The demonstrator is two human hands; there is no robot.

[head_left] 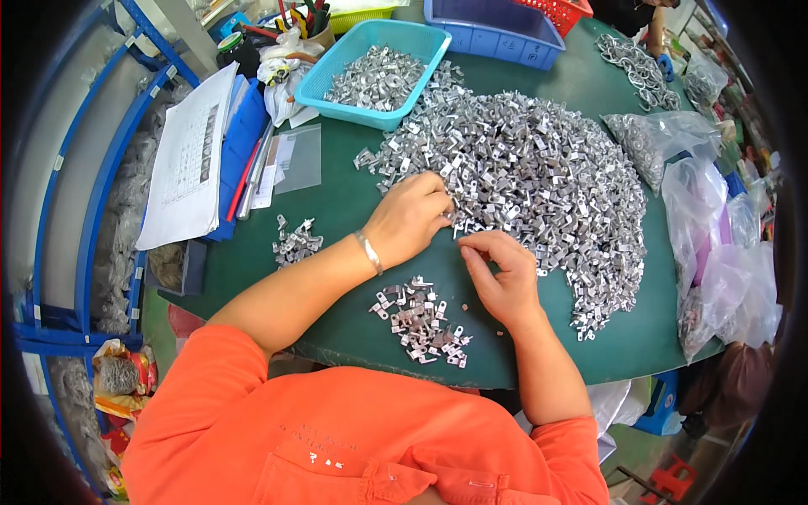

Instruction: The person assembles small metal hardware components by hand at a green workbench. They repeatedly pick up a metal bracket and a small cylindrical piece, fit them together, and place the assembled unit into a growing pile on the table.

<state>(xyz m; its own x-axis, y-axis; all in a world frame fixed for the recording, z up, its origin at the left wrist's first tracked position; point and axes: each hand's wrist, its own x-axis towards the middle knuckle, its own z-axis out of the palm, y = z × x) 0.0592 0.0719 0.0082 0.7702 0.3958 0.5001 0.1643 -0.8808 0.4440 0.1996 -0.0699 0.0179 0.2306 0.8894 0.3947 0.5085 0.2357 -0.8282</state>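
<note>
A broad heap of small silvery metal brackets (539,160) covers the middle of the green table (353,198). At the heap's near left edge is my left hand (411,217), its fingers curled and closed, the tips against the brackets; what they grip is hidden. Just to its right, my right hand (507,273) has thumb and forefinger brought together in a pinch beside the heap. Anything between those fingertips is too small to name. A smaller group of brackets (425,324) lies close to me, and another little cluster (296,242) sits left of my left forearm.
A turquoise basket (307,88) with brackets stands behind the heap, beside a blue bin (497,42). Papers (189,160) and a blue folder lie at the left edge. Plastic bags (699,210) of metal parts line the right, with metal rings (635,71) at the far right.
</note>
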